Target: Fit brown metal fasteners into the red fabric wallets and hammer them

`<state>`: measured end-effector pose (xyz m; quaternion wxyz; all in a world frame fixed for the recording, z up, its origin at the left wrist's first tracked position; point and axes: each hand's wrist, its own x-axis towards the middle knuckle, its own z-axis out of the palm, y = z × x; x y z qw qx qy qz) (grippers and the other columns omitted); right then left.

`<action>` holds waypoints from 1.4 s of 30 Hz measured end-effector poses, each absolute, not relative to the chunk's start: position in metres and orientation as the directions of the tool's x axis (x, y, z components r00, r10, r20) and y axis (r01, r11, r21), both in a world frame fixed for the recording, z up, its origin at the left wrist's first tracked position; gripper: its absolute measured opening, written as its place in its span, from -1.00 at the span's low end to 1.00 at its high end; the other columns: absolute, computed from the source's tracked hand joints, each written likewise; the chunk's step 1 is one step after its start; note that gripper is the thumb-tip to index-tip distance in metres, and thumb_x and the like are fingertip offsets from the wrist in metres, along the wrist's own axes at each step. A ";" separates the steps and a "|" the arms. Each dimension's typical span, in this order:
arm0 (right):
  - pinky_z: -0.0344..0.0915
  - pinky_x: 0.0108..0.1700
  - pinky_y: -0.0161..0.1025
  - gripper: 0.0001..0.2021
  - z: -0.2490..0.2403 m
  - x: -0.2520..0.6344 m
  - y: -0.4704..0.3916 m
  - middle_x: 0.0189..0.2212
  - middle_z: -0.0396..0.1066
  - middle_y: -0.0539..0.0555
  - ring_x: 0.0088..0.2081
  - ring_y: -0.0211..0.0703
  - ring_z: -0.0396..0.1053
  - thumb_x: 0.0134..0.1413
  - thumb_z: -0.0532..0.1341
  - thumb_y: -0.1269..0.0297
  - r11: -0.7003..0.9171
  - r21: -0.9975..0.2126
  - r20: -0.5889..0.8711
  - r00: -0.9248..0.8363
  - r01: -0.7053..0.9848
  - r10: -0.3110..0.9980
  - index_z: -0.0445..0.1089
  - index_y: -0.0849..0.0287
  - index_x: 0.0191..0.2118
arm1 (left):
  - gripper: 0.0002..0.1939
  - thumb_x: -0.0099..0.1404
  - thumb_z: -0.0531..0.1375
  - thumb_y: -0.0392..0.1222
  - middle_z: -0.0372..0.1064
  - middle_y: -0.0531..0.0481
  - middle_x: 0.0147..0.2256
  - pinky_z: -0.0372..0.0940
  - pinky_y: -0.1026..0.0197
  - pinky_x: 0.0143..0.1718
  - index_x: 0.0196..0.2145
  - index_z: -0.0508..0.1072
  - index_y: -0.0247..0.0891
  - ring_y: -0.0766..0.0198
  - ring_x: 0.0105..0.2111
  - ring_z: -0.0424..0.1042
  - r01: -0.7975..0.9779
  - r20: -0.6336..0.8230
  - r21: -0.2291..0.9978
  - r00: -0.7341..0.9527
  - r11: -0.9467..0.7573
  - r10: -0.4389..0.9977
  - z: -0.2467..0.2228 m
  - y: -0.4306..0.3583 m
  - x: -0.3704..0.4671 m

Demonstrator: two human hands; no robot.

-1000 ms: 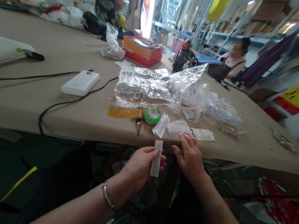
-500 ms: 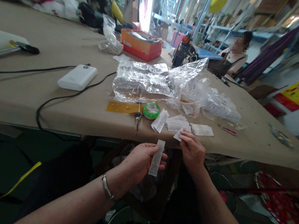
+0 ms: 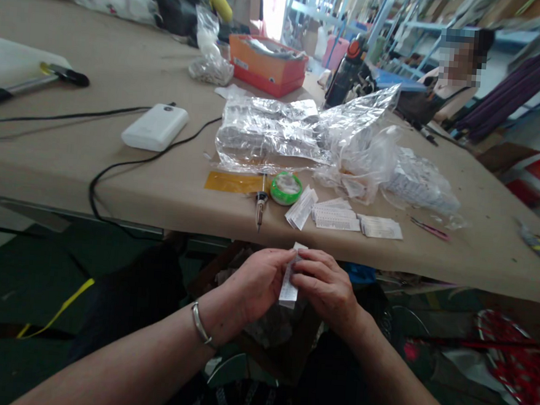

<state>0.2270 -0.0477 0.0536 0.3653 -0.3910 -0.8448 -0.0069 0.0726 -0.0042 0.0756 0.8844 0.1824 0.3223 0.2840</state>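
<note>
Both hands meet in front of the table edge around a narrow white printed strip (image 3: pixel 288 292). My left hand (image 3: pixel 259 282) pinches it from the left, thumb on its face. My right hand (image 3: pixel 327 287) has its fingers closed over the strip's right side; whether a second strip lies under them I cannot tell. On the table just beyond are a fanned bundle of white strips (image 3: pixel 301 208), a middle stack of strips (image 3: pixel 336 218) and a right stack of strips (image 3: pixel 380 227). A soldering iron (image 3: pixel 261 203) points toward me beside a green-rimmed round tub (image 3: pixel 285 189).
Clear plastic bags (image 3: pixel 270 131) lie behind the strips. Pink-handled tweezers (image 3: pixel 430 228) rest to the right. Leftward sit a white power bank (image 3: pixel 155 126) and a black cable (image 3: pixel 96 184). An orange box (image 3: pixel 266 66) and a dark bottle (image 3: pixel 346 75) stand behind; a person (image 3: pixel 454 79) sits far right.
My right hand has left the stacks on the table and come left and down to my left hand, closing on the strip there. The view has shifted slightly.
</note>
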 end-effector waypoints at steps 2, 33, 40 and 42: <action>0.33 0.06 -0.07 -0.86 0.054 0.227 -0.048 -0.24 0.51 0.06 0.02 -0.11 0.36 0.15 0.16 0.39 0.694 -0.269 0.622 -0.429 0.668 0.655 0.48 0.10 -0.28 | -0.89 0.10 0.24 -0.31 0.40 -0.07 -0.48 0.22 0.36 -0.52 -0.41 0.48 -0.45 0.39 -0.55 0.35 -0.385 -0.457 0.524 0.626 0.760 0.632 0.076 -0.004 0.072; 0.24 0.09 0.02 -0.70 0.030 0.357 -0.056 -0.02 0.41 0.23 0.05 0.02 0.31 0.22 0.06 0.28 -0.040 0.004 0.597 0.029 0.999 0.802 0.39 0.22 0.00 | -0.90 0.24 0.15 -0.34 0.47 -0.15 -0.43 0.40 0.25 -0.47 -0.28 0.42 -0.41 0.28 -0.53 0.45 -0.165 -0.623 0.617 0.495 0.770 0.606 0.071 -0.006 0.074; 0.36 -0.02 -0.06 -0.86 0.050 0.341 -0.061 -0.24 0.51 0.11 -0.17 -0.09 0.46 0.14 0.17 0.34 0.122 -0.361 0.752 0.210 0.925 0.625 0.47 0.14 -0.22 | -0.90 0.25 0.11 -0.37 0.46 -0.18 -0.44 0.39 0.22 -0.48 -0.30 0.41 -0.44 0.27 -0.56 0.43 -0.171 -0.650 0.588 0.482 0.791 0.587 0.082 -0.008 0.074; 0.35 0.01 -0.03 -0.83 0.058 0.311 -0.064 -0.19 0.49 0.09 -0.12 -0.08 0.45 0.10 0.19 0.40 0.226 -0.430 0.758 0.214 0.874 0.616 0.45 0.10 -0.18 | -0.89 0.24 0.11 -0.37 0.45 -0.18 -0.46 0.37 0.23 -0.51 -0.31 0.42 -0.45 0.29 -0.58 0.41 -0.177 -0.654 0.576 0.486 0.798 0.580 0.083 -0.009 0.075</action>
